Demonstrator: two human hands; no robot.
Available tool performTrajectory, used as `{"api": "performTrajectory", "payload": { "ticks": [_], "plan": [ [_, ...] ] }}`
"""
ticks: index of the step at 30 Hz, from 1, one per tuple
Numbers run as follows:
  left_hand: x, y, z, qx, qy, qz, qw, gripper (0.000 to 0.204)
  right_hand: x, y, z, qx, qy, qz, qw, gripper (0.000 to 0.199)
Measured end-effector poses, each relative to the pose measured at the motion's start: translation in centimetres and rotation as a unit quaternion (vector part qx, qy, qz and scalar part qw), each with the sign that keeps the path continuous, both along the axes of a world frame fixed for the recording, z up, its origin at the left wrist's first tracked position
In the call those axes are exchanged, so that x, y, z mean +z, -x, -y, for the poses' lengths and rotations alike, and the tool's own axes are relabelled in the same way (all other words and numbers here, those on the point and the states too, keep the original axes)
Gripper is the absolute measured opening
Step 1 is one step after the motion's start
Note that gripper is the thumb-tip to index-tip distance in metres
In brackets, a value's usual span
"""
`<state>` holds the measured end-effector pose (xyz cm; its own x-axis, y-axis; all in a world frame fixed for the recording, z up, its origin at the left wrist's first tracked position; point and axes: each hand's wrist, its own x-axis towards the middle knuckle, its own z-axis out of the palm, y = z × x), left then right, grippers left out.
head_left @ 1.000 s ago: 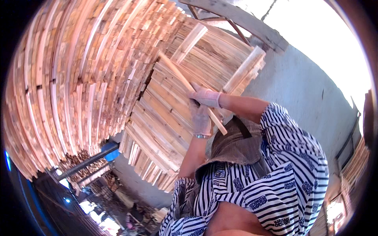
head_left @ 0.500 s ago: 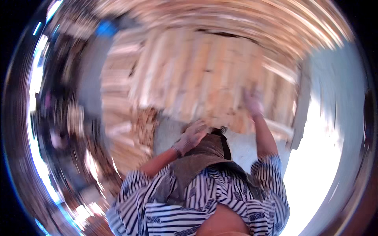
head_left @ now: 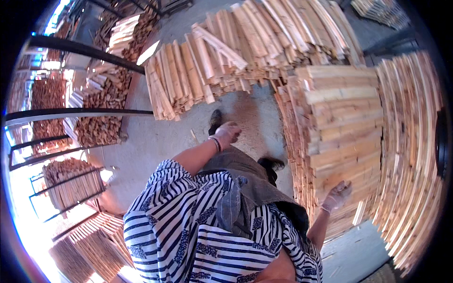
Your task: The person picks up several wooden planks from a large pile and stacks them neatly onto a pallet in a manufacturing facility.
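Observation:
My left hand [head_left: 229, 133], in a pale glove with a dark band at the wrist, hangs over the floor in front of my body. Its fingers are loosely curled in, and nothing shows in them. My right hand [head_left: 338, 194], also gloved, is at the near end of a stack of wooden planks [head_left: 347, 134] on my right. Its fingers are partly spread and hold nothing; whether they touch the top planks I cannot tell.
A long pile of planks [head_left: 257, 35] lies ahead, one loose board slanting across it. Another tall stack [head_left: 410, 155] stands far right. Dark metal bars [head_left: 85, 113] and several wood stacks [head_left: 101, 127] are to the left. Concrete floor [head_left: 174, 137] lies between, with small wood scraps.
My view has turned left from the stack, which was ahead and is now on my right. My right hand is now at the stack's near end; my left hand is over the floor.

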<state>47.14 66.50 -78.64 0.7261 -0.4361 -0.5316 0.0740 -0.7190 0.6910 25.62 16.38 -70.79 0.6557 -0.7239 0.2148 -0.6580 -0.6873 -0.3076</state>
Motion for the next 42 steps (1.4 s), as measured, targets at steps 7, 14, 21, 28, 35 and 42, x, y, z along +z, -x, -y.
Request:
{"api": "performTrajectory", "payload": {
  "ticks": [7,14,21,28,35,42],
  "plan": [
    [-8.8,-3.2,-23.6,0.360,-0.014,0.039,0.932,0.022,-6.3,-14.2,-30.4,0.192,-0.522,-0.231,0.799,0.034],
    [-25.4,1.6,-38.5,0.838,0.259,-0.287,0.384,0.078,-12.2,-34.5,-54.2,0.491,-0.426,-0.421,0.633,0.065],
    [-25.6,-1.8,-39.1,0.873,0.429,-0.222,0.063,0.111,-24.1,-53.7,-77.5,0.488,-0.413,-0.427,0.639,0.091],
    [-26.8,-5.3,-44.2,0.828,0.478,-0.138,0.258,0.105,-30.1,-50.7,-86.6,0.390,-0.279,-0.343,0.808,0.116],
    [-26.2,-7.2,-43.7,0.845,0.472,-0.123,0.219,0.074,-29.3,-49.0,-87.9,0.332,-0.281,-0.339,0.834,0.122],
    [-15.4,-11.7,-39.3,0.870,0.453,-0.092,0.173,0.064,-25.6,-52.1,-85.3,0.394,-0.319,-0.363,0.782,0.128]
  ]
}}
